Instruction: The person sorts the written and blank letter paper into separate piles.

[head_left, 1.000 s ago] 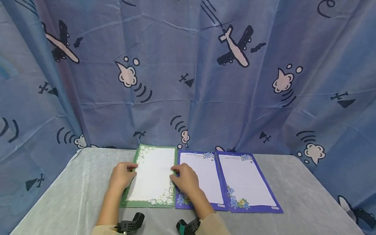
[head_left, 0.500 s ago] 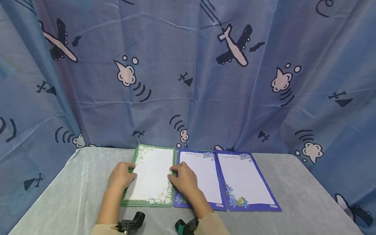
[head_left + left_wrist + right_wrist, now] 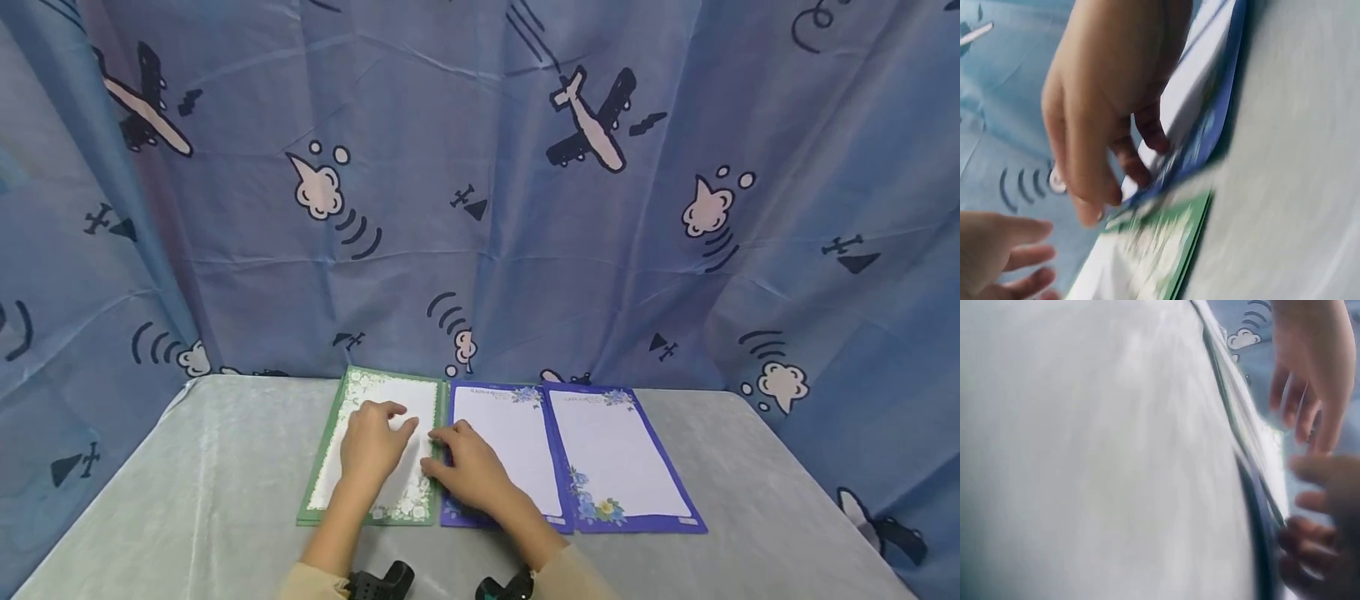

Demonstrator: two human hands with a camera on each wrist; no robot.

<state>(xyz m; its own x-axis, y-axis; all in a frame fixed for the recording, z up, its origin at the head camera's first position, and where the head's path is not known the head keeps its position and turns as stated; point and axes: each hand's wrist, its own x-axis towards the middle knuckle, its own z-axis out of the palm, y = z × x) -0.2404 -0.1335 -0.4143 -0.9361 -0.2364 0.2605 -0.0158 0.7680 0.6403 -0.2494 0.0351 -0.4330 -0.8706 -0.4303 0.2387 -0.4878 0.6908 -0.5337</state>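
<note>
A stack of green-bordered letter paper [image 3: 386, 508] with white flowers lies on the table, left of two purple-bordered sheets. Over the middle of that paper hovers my left hand [image 3: 371, 446], thumb and forefinger spread apart and nothing between them. Its fingers also show at the lower left of the left wrist view. My right hand [image 3: 472, 467] sits at the paper's right edge, fingertips over the border, fingers loosely bent and the thumb apart. It partly covers the nearer purple sheet [image 3: 510, 450]. In the left wrist view, the right fingers hang by the seam between green and purple paper.
A second purple sheet [image 3: 618, 467] with blue flowers lies to the right, beside the first. Pale grey cloth covers the table [image 3: 765, 500]. Behind it hangs a blue curtain [image 3: 420, 167] printed with planes and clouds. Both wrists wear black camera mounts.
My left hand has left the green paper's left edge and moved right, over its middle. The right hand stays near the right edge. The head view has shifted slightly.
</note>
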